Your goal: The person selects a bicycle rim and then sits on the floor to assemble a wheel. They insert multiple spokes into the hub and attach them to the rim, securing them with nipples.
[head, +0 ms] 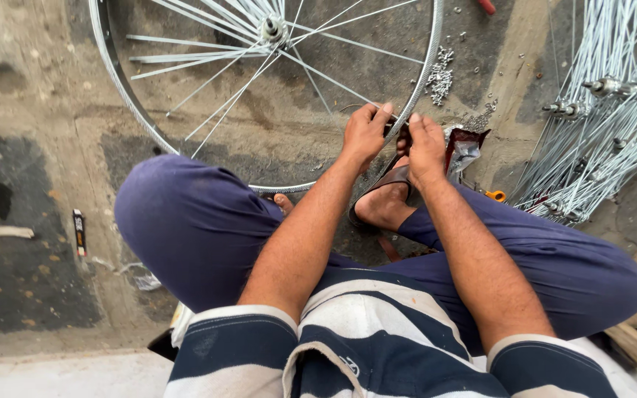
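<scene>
I see the bicycle wheel rim (431, 66) lying flat on the concrete floor (31, 110) ahead of my crossed legs, spokes (318, 74) fanning from the hub (272, 29). My left hand (365, 133) pinches the rim's near edge, fingers curled over it. My right hand (425, 147) presses beside it, fingers bent on something I cannot make out. Loose nipples (440, 74) lie just outside the rim; a bundle of spare spokes (606, 125) sits further right.
</scene>
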